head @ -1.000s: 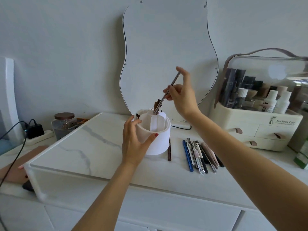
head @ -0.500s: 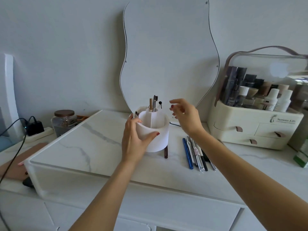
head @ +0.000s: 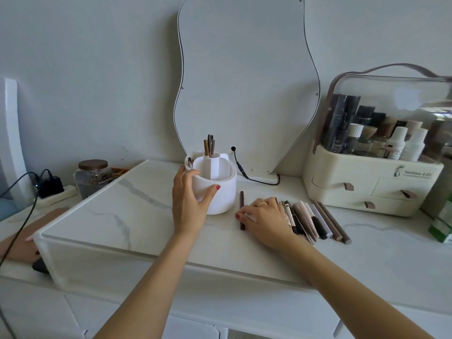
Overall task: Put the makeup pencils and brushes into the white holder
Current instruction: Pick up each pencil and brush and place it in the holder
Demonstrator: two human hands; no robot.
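Observation:
The white holder (head: 221, 194) stands on the marble top, divided into compartments. Three thin tools (head: 209, 148) stick up from its back compartment. My left hand (head: 188, 204) grips the holder's left side, thumb on the front wall. My right hand (head: 266, 218) rests palm down on the left end of a row of several pencils and brushes (head: 318, 221), hiding some of them. Its fingertips touch the surface beside a lone dark brown pencil (head: 242, 201) lying just right of the holder. Whether the fingers hold one of the pencils is hidden.
A wavy mirror (head: 244, 81) leans on the wall behind the holder, with a black cable (head: 241, 170) at its foot. A cream cosmetics organizer (head: 367, 187) stands at right. A glass jar (head: 93, 177) and a power strip (head: 52, 193) sit at left.
My right hand dropped the thin tool into the holder's back compartment, let go, then came down right onto the row of pencils. My left hand stayed on the holder.

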